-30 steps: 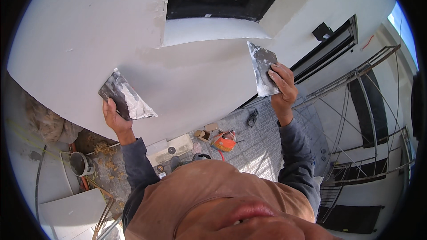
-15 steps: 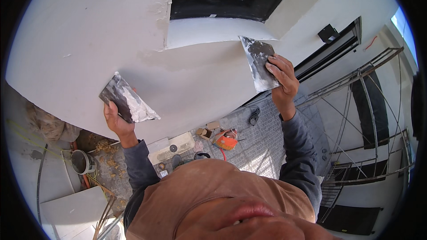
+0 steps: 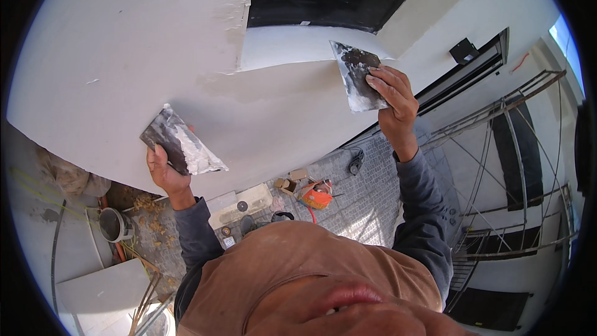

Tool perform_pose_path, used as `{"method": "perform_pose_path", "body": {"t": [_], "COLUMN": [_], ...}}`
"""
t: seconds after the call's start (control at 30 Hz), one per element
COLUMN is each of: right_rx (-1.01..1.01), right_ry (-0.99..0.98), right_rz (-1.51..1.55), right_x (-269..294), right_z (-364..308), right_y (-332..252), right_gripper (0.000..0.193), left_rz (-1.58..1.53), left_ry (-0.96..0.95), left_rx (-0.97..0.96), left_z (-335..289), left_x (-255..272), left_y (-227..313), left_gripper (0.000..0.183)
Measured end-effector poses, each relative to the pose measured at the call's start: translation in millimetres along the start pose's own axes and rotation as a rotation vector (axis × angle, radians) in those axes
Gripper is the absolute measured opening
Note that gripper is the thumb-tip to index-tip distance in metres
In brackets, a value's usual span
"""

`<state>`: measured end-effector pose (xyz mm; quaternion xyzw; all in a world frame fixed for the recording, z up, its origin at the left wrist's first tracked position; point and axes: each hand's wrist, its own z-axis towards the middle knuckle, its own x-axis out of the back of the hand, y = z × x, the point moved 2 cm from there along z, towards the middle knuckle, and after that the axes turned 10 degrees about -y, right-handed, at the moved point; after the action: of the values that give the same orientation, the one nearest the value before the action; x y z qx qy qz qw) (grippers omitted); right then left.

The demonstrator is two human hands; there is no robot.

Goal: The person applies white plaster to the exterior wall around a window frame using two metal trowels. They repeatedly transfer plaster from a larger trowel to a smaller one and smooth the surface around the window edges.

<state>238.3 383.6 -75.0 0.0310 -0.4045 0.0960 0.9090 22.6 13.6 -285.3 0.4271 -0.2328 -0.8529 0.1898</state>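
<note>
your right hand (image 3: 398, 112) has just carried its flat steel blade (image 3: 356, 84) up and to the left along the white wall (image 3: 261, 118); a second ago its top corner stood just under the lip of the window sill (image 3: 286, 46), and now it overlaps the sill in view. for the plastering, that puts the smeared blade across the sill's lower edge, though you can't tell from here whether it presses on the wall. your right fingers are clamped on its outer side. your left hand (image 3: 168, 173) has hardly moved, thumb in front and fingers behind, gripping the paste-loaded blade (image 3: 163, 138) tilted low before the wall; a thick band of white paste (image 3: 198, 154) lies along its inner edge, so the supply stays near
</note>
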Motion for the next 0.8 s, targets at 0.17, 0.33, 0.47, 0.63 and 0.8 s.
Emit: {"method": "perform_pose_path", "body": {"t": [0.17, 0.33, 0.47, 0.63, 0.8], "right_rx": [0.036, 0.067, 0.053, -0.047, -0.226], "right_ry": [0.0, -0.01, -0.002, 0.103, 0.189], "right_rz": [-0.11, -0.223, -0.282, -0.319, 0.217], "right_x": [-4, -8, -13, 7, 40], "right_z": [13, 20, 27, 34, 7], "right_y": [-11, -22, -30, -39, -54], "right_gripper": [0.06, 0.056, 0.054, 0.043, 0.032], "left_rz": [0.017, 0.012, 0.01, 0.058, 0.045], "left_ry": [-0.011, -0.01, -0.053, -0.048, -0.027], "left_rx": [0.001, 0.013, 0.019, -0.006, -0.029], "left_z": [-1, -2, -1, 2, 2], "left_x": [-4, -6, -8, -9, -17], "left_y": [2, 3, 5, 4, 6], "left_gripper": [0.056, 0.056, 0.055, 0.057, 0.047]}}
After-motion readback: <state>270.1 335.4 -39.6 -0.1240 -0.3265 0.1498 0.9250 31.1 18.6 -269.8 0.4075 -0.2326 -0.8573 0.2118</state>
